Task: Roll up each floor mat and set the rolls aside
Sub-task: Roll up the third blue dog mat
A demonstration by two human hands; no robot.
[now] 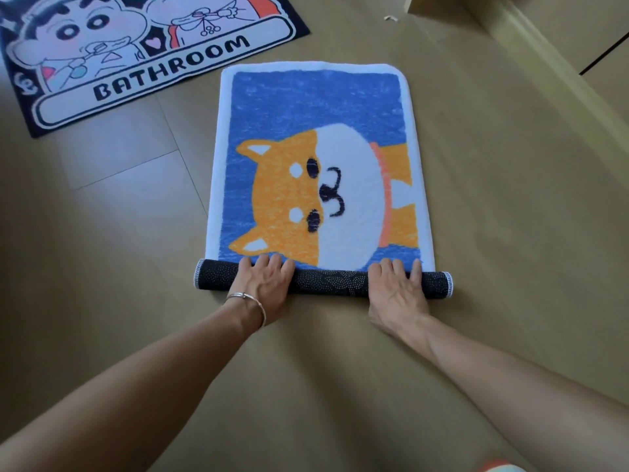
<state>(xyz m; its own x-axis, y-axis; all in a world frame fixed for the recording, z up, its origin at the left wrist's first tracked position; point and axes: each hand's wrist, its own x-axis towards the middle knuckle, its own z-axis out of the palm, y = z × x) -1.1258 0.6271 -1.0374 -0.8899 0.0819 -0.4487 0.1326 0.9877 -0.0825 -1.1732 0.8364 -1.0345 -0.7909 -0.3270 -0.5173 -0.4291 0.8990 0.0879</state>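
Your left hand (263, 284) and right hand (396, 289) press palms-down, fingers spread, on the blue fleecy dog-print mat's (316, 158) dark dotted roll (326, 282).

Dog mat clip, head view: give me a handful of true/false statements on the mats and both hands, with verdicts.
1. Both hands rest on the rolled end of the dog mat. True: the left hand and the right hand press on the roll.
2. The dog mat is fully rolled up. False: only the near end is rolled; most of it lies flat on the wooden floor.
3. The roll shows a dark dotted backing on the outside. True.
4. The BATHROOM mat is already rolled. False: it lies flat at the far left.
5. The bracelet is on the right wrist. False: it is on the left wrist.
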